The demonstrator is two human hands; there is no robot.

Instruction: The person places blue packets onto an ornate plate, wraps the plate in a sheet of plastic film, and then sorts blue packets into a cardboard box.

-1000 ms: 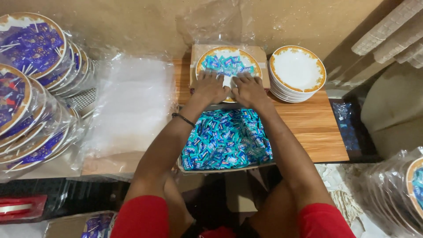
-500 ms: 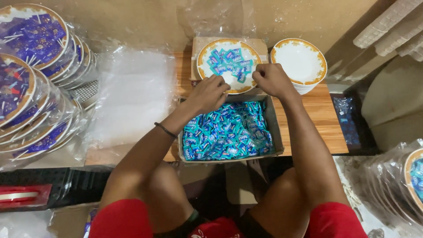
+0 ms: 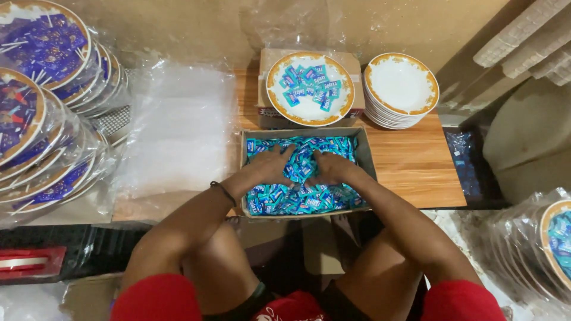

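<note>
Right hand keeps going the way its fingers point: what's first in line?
The right hand points up-left across the box, already in the blue candy packets. More packets come first, and very soon the left hand beside it; depth unclear.

- Looks like a small home packing spot, floor level, set against a plain tan wall.
- Low wooden worktop (image 3: pixel 416 160) carrying a cardboard box (image 3: pixel 367 156) brimming with blue-wrapped sweets (image 3: pixel 297 199).
- Stack of gold-rimmed white plates (image 3: pixel 401 89) beside one plate (image 3: pixel 310 88) already topped with sweets.
- Piles of finished, plastic-wrapped plates (image 3: pixel 41 107) on the left, more (image 3: pixel 550 244) at the right.
- Loose clear plastic sheets (image 3: pixel 178 131) spread alongside.
</note>
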